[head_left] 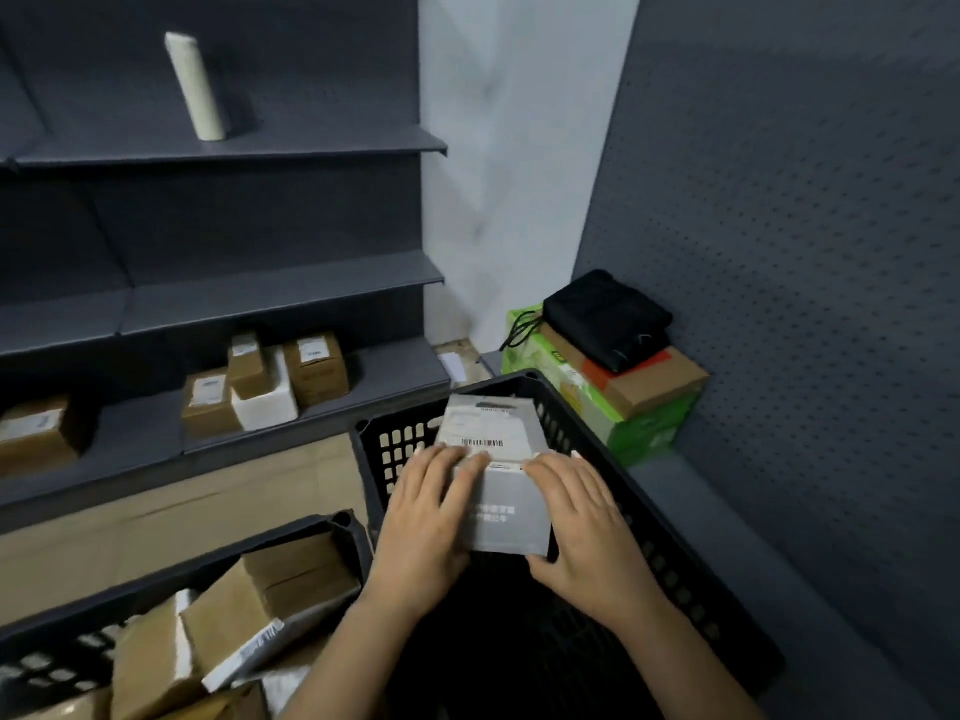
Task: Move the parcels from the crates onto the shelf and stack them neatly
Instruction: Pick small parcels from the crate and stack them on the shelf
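Left hand (426, 517), right hand (582, 522) clasp grey barcoded parcel (506, 504).

A single head-worn wide-angle view looks forward and down, close over a black plastic crate (660, 558) at lower centre, dark grey shelving (280, 293) upper left.

Box (493, 459): 12 o'clock end of right crate (675, 569), between left grip (423, 517) and right grip (582, 517).
Left crate (208, 558): 7 o'clock, beside right crate; parcels (249, 605) inside.
Shelf (291, 298): 10 o'clock; shelved parcels (317, 371) on lowest board, roll (195, 88) on top board.
Bag (608, 317): 2 o'clock, on cartons (654, 381) behind right crate.
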